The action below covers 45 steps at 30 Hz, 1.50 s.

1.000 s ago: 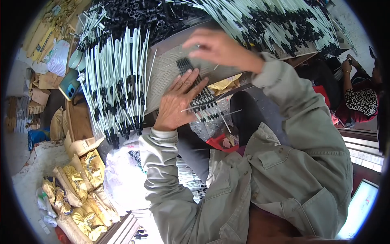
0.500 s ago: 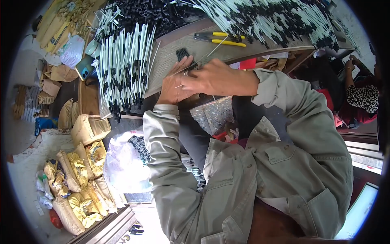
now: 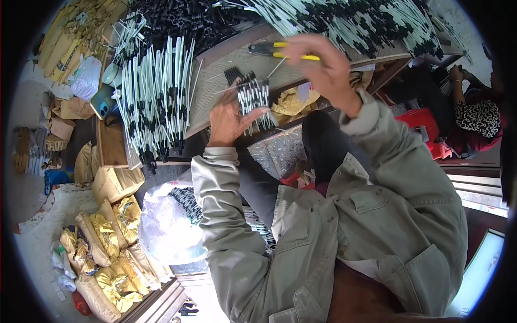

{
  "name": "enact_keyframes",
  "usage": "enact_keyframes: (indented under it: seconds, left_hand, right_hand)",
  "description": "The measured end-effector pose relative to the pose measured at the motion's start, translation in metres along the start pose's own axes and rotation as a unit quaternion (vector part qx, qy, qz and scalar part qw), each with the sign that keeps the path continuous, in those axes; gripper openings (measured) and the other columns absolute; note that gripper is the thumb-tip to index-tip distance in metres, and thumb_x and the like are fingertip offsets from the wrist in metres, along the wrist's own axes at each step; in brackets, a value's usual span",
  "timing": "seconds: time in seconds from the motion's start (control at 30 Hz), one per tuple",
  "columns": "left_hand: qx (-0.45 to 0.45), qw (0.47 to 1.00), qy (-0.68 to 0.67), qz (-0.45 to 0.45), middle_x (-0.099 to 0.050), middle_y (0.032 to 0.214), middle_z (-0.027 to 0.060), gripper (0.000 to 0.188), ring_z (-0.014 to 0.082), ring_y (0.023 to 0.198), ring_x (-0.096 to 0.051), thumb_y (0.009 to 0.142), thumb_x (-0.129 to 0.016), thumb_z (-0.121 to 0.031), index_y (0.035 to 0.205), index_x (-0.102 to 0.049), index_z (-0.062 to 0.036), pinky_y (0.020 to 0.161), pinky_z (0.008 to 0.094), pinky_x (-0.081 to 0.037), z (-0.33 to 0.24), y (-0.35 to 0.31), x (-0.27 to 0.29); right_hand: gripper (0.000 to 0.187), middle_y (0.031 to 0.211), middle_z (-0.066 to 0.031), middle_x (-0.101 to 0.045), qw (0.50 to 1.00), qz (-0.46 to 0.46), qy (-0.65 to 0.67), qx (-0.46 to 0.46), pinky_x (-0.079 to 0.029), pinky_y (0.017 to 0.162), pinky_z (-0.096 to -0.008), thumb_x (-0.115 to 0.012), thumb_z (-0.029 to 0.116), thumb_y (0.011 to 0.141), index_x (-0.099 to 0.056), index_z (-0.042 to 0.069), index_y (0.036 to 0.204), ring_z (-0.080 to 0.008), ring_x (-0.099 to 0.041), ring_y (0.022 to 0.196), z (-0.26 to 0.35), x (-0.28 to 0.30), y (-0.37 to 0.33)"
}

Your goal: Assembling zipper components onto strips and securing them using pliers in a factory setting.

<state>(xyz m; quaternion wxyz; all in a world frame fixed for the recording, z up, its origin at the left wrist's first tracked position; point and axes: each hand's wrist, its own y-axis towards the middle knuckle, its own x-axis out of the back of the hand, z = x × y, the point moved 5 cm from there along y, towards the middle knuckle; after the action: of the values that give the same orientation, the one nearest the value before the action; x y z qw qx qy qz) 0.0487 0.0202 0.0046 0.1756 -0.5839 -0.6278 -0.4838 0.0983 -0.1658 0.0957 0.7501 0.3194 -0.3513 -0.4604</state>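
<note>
My left hand (image 3: 225, 119) is closed round a flat row of thin white-and-black rods (image 3: 253, 98), thumb across the front. Black comb-like ends stick out past its fingers, above the table's near edge. My right hand (image 3: 323, 70) is over the cutting pliers (image 3: 264, 49), which lie on the table with yellow handles. Its fingers overlap the handles but are smeared by motion, so a grip cannot be made out. A loose white rod (image 3: 278, 65) lies below the pliers.
Bundles of white rods with black ends (image 3: 159, 97) lie left on the table (image 3: 215, 70); more rods (image 3: 355, 27) and black parts (image 3: 188, 21) lie behind. Wrapped packages (image 3: 107, 247) and a plastic bag (image 3: 169, 220) are lower left. Another person's patterned sleeve (image 3: 477, 119) shows at right.
My right hand has left the rods by my left hand and moved up and right to the pliers. The row in my left hand has turned, showing its white rods.
</note>
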Motion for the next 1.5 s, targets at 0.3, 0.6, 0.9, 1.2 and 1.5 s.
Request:
enact_keyframes:
  seconds: [0.3,0.6,0.9,1.2,1.5]
  left_hand:
    - [-0.026,1.000,-0.008,-0.001,-0.055,0.116,0.0139,0.058,0.0302,0.111,-0.051,0.070,-0.063,-0.051,0.106,-0.060,-0.0049,0.096,0.0420,-0.037,-0.001,0.001,-0.003]
    - [-0.099,0.993,0.042,-0.039,-0.053,0.119,0.0140,0.055,0.0317,0.109,-0.051,0.069,-0.064,-0.050,0.098,-0.063,-0.0032,0.095,0.0422,-0.037,0.003,0.002,0.000]
    - [-0.087,0.996,0.010,-0.018,-0.051,0.122,0.0119,0.045,0.0285,0.115,-0.048,0.077,-0.057,-0.036,0.110,-0.057,-0.0061,0.097,0.0415,-0.035,0.011,-0.004,-0.004]
    - [-0.134,0.989,-0.048,0.050,-0.056,0.113,0.0141,0.041,0.0303,0.109,-0.051,0.063,-0.076,-0.020,0.098,-0.061,-0.0042,0.094,0.0405,-0.038,-0.038,-0.004,0.016]
    - [0.300,0.726,-0.619,-0.008,-0.059,0.092,0.0001,0.021,0.0083,0.080,-0.055,0.079,-0.063,-0.006,0.099,-0.057,-0.0037,0.070,0.0247,-0.046,-0.076,-0.081,-0.135]
  right_hand:
    - [0.054,0.116,-0.0150,-0.055,0.969,0.053,0.067,-0.233,-0.039,0.092,-0.0340,-0.061,0.017,0.080,-0.036,0.001,0.126,-0.0277,-0.052,0.109,-0.058,-0.024,-0.106]
    - [0.085,0.127,-0.0162,-0.042,0.962,0.058,0.125,-0.235,-0.031,0.099,-0.0385,-0.073,0.034,0.070,-0.025,0.000,0.133,-0.0257,-0.042,0.120,-0.039,-0.075,-0.070]
    - [0.040,0.096,-0.0051,-0.064,0.929,0.233,0.148,-0.246,-0.045,0.075,-0.0276,-0.072,0.022,0.073,-0.059,0.004,0.107,-0.0100,-0.057,0.084,-0.068,-0.100,-0.056]
    - [0.024,0.093,-0.0121,-0.065,0.974,0.127,0.168,-0.082,-0.045,0.073,-0.0283,-0.060,0.015,0.083,-0.062,0.002,0.103,-0.0180,-0.061,0.082,0.017,-0.055,-0.009]
    - [0.023,0.089,-0.0107,-0.064,0.820,0.071,0.374,-0.428,-0.050,0.071,-0.0252,-0.054,0.014,0.087,-0.050,-0.004,0.101,-0.0128,-0.061,0.081,-0.020,-0.043,-0.106]
